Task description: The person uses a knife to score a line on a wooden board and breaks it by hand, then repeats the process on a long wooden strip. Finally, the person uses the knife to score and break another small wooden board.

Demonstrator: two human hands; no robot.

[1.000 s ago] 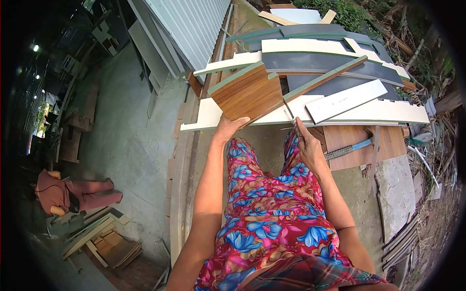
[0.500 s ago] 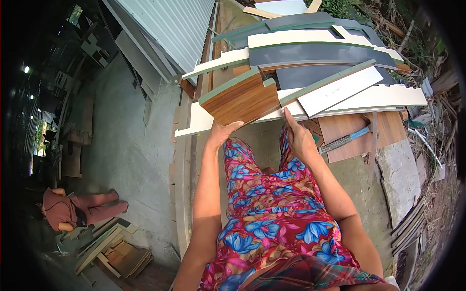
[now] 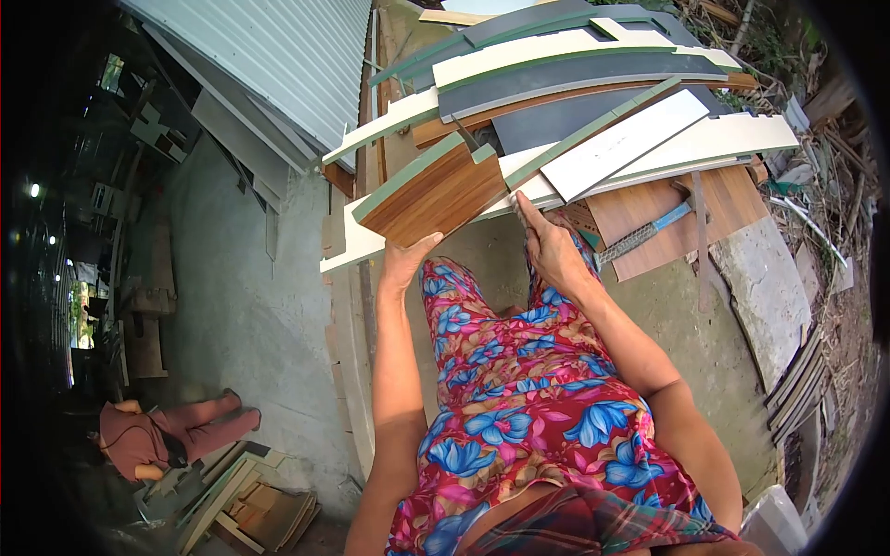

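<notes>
A brown wood-grain board [image 3: 436, 193] with a pale green long edge and a notch at its upper right rests tilted against the stack. My left hand [image 3: 405, 259] grips its near lower edge, thumb on the face and the other fingers hidden behind. My right hand [image 3: 554, 252] is at the board's lower right corner, index finger stretched to the corner and thumb apart. Its other fingers are partly hidden. From that corner a narrow green-edged strip [image 3: 593, 130] runs up to the right, beside a white panel [image 3: 626, 144] with small marks.
Several white and dark grey boards [image 3: 584, 88] lie stacked ahead. At right, a hammer [image 3: 649, 227] with a blue-and-grey handle lies on a wood-grain panel [image 3: 621, 264]. A co-worker [image 3: 171, 435] is low at left beside board offcuts [image 3: 264, 510]. Corrugated metal [image 3: 269, 56] stands at upper left.
The view has shifted, so the boards and hands appear further left and the stack slightly higher. My hands keep the same places at the wood-grain board.
</notes>
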